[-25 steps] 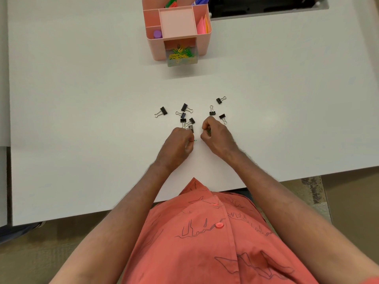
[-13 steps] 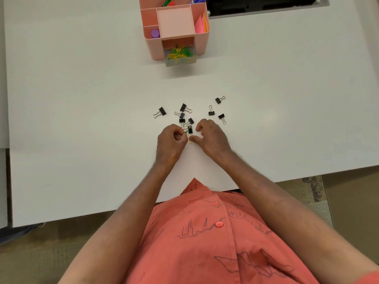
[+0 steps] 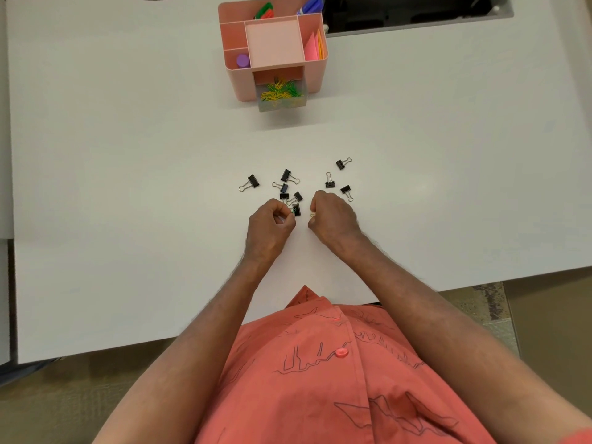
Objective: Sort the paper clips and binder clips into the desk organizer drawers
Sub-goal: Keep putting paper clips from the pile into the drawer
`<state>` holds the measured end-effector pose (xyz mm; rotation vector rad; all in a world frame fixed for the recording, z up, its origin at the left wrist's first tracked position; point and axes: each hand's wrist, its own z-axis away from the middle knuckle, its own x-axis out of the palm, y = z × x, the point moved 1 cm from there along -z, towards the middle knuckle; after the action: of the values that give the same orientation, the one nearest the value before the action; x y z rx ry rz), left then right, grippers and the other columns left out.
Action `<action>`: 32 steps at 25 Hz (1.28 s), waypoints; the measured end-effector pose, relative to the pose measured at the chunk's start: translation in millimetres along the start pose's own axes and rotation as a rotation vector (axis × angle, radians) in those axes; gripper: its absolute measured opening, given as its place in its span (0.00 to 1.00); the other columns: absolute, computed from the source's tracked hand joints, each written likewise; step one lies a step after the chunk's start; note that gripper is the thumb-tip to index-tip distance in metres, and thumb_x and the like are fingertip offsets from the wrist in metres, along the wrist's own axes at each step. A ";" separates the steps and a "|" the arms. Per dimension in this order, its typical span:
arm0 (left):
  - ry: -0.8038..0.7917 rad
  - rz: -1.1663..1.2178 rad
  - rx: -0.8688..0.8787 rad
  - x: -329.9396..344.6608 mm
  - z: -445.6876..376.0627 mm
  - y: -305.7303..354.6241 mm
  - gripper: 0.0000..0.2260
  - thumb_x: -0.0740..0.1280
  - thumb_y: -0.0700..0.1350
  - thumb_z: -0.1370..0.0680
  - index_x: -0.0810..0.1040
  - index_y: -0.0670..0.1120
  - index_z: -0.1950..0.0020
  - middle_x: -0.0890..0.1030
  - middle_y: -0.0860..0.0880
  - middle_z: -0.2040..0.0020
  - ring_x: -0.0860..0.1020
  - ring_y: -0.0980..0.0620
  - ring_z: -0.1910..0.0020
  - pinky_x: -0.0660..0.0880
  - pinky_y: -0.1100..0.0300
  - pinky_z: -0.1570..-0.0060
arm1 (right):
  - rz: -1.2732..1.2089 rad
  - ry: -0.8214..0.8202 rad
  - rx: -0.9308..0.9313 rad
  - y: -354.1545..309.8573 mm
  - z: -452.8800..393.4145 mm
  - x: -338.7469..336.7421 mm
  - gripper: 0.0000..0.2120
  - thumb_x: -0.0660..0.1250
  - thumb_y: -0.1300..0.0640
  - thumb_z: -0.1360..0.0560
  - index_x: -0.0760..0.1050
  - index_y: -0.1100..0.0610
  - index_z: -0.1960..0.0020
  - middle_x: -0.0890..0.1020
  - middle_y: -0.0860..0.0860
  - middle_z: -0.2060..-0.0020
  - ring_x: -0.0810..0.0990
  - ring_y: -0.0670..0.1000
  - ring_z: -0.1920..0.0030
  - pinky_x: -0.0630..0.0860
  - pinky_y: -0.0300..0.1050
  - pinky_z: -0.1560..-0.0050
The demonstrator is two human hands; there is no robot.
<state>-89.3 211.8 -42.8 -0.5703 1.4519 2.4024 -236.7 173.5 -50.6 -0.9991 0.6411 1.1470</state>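
Several black binder clips [image 3: 286, 175] lie scattered mid-table, just beyond my hands. My left hand [image 3: 270, 223] is closed, pinching a green paper clip [image 3: 292, 212] beside a binder clip [image 3: 297, 209]. My right hand [image 3: 334, 217] is closed too, with a yellow paper clip [image 3: 313, 214] showing at its fingertips. The pink desk organizer [image 3: 315, 76] stands at the far side of the white table [image 3: 128, 187]. Its clear drawer [image 3: 282, 97] is pulled out and holds several yellow and green paper clips.
The organizer's top compartments hold a purple cap [image 3: 243, 61], pink sticky notes [image 3: 315, 48] and markers [image 3: 264, 11]. A dark recess [image 3: 416, 11] runs along the table's far right. The table's near edge is at my torso.
My hands have drawn slightly apart. The left now pinches a green paper clip and the right a yellow one. The binder clips have stayed put.
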 end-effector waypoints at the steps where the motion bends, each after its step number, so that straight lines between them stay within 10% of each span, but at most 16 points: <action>1: -0.006 0.004 -0.007 0.0 -0.9 1.6 0.05 0.70 0.40 0.26 0.78 0.51 0.58 0.80 0.55 0.62 0.75 0.60 0.65 0.72 0.70 0.63 | 0.001 -0.020 0.006 -0.4 -1.5 -0.7 0.11 0.68 0.63 0.25 0.75 0.59 0.43 0.80 0.55 0.47 0.79 0.58 0.47 0.77 0.50 0.52; 6: -0.041 0.026 -0.043 -0.4 -6.0 8.7 0.03 0.70 0.41 0.26 0.80 0.49 0.57 0.82 0.54 0.60 0.78 0.58 0.61 0.75 0.62 0.58 | -0.112 -0.040 0.000 6.0 -1.1 -4.7 0.06 0.69 0.61 0.27 0.80 0.57 0.50 0.81 0.53 0.52 0.80 0.55 0.51 0.79 0.50 0.52; 10: -0.049 0.023 0.010 -3.7 -8.1 25.3 0.03 0.71 0.42 0.26 0.79 0.50 0.57 0.81 0.55 0.62 0.75 0.62 0.66 0.71 0.70 0.64 | -0.893 -0.183 0.202 11.6 3.1 -18.1 0.02 0.70 0.62 0.27 0.80 0.56 0.58 0.82 0.49 0.63 0.78 0.48 0.62 0.77 0.44 0.59; 16: -0.119 -0.225 0.292 1.9 -11.3 54.8 0.02 0.68 0.43 0.23 0.77 0.49 0.54 0.79 0.55 0.58 0.74 0.58 0.61 0.71 0.63 0.62 | -1.740 -0.452 0.448 4.0 -0.2 -28.9 0.11 0.59 0.66 0.24 0.79 0.64 0.48 0.84 0.58 0.51 0.83 0.53 0.52 0.82 0.44 0.53; 25: -0.106 -0.327 0.429 -15.8 -39.7 63.8 0.01 0.69 0.45 0.23 0.78 0.49 0.52 0.79 0.54 0.54 0.74 0.57 0.56 0.77 0.56 0.55 | -1.913 -0.534 0.417 -9.4 -20.3 -51.4 0.20 0.52 0.68 0.25 0.75 0.70 0.39 0.82 0.62 0.49 0.84 0.54 0.56 0.83 0.46 0.51; 32: 0.284 -0.409 0.539 -69.6 -118.0 93.6 0.17 0.69 0.45 0.22 0.75 0.47 0.33 0.75 0.47 0.33 0.71 0.47 0.34 0.72 0.56 0.35 | -1.561 -0.269 0.164 -53.2 -95.6 -136.5 0.11 0.60 0.74 0.23 0.77 0.66 0.45 0.79 0.59 0.50 0.82 0.55 0.48 0.83 0.46 0.43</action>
<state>-45.4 61.9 13.2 -0.9753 1.7917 1.5793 -223.0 23.7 38.6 -0.8267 -0.3237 -0.1772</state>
